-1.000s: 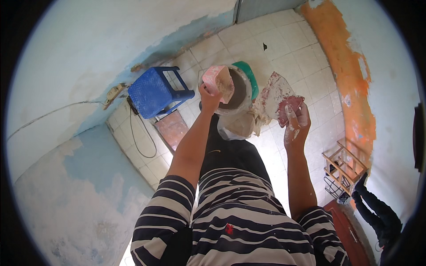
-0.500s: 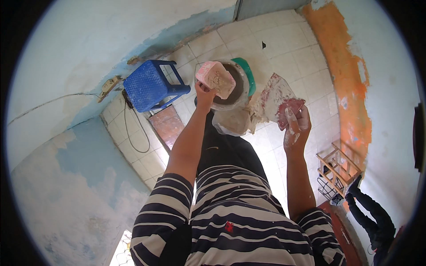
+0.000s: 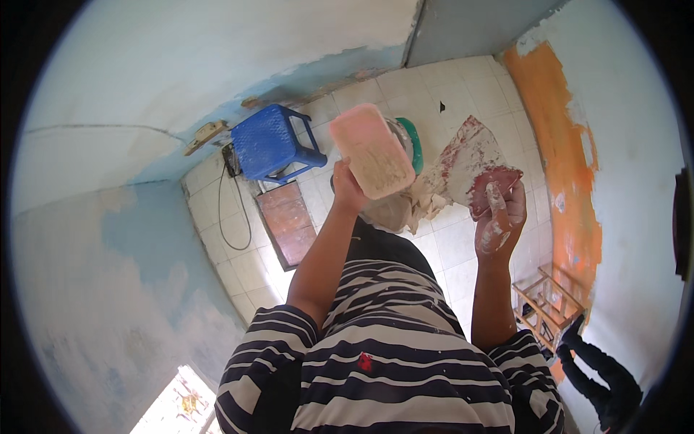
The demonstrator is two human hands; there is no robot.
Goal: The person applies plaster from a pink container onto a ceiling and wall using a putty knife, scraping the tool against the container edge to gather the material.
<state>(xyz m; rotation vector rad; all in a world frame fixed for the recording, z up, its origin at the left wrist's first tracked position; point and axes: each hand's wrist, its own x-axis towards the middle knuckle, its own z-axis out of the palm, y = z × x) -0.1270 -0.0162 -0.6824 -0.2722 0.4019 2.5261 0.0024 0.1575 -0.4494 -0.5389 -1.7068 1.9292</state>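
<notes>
My left hand (image 3: pixel 348 186) grips the side of a pink plastic tub (image 3: pixel 372 148) smeared with beige paste. The tub is tilted and hides most of a bucket (image 3: pixel 399 132) behind it. My right hand (image 3: pixel 500 217), whitened with paste, is closed round the reddish end of a wide scraper (image 3: pixel 468 155). White and red smears cover the scraper's flared blade, which points away from me. Between my hands, low by my legs, lie a crumpled plastic bag (image 3: pixel 390 211) and torn pale scraps (image 3: pixel 428 199).
A blue plastic stool (image 3: pixel 267 145) stands left of the tub. Behind the bucket shows a green plastic thing (image 3: pixel 413 145). A brown board (image 3: pixel 285 220) and a black cable (image 3: pixel 238 217) lie on the tiles. At right are a wooden stool (image 3: pixel 549 300) and another person's dark-clothed legs (image 3: pixel 600 380).
My left hand has lifted and tilted the pink tub away from over the bucket, so it looks larger. The scraper in my right hand has shifted slightly right. The view has swung a little.
</notes>
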